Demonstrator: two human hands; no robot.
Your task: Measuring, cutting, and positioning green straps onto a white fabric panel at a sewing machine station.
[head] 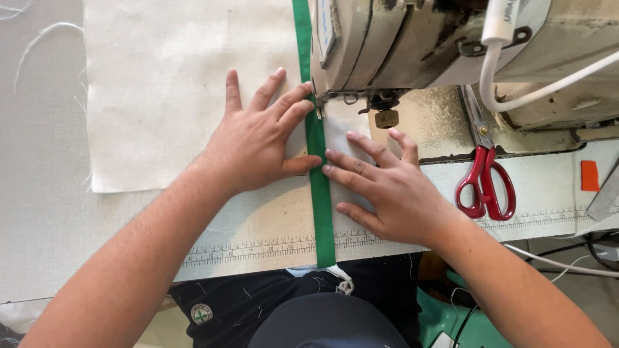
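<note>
We see the left hand (258, 138) lying flat on a sheet of cream cloth (167, 90), its fingers spread wide and gripping nothing, the fingertips touching the left edge of a green tape (319, 187) that runs straight from the near edge of the worktop (45, 219) up under the head of the sewing machine (412, 38). The right hand (387, 183) lies just across the tape, also open and pressed flat, its fingers (348, 161) pointing left so that the tips meet the tape's right edge; it grasps nothing either. Between the two hands the tape sits on the cloth, and its far part passes beside the presser foot (351, 100), though we cannot tell whether the foot is down on it. A printed ruler strip (258, 248) runs along the near edge of the worktop beneath the tape. To the right of the right hand, well apart from it, red-handled scissors (485, 180) lie on the machine bed with their blades pointing away from us. A white cable (516, 96) curves down from the machine above them.
</note>
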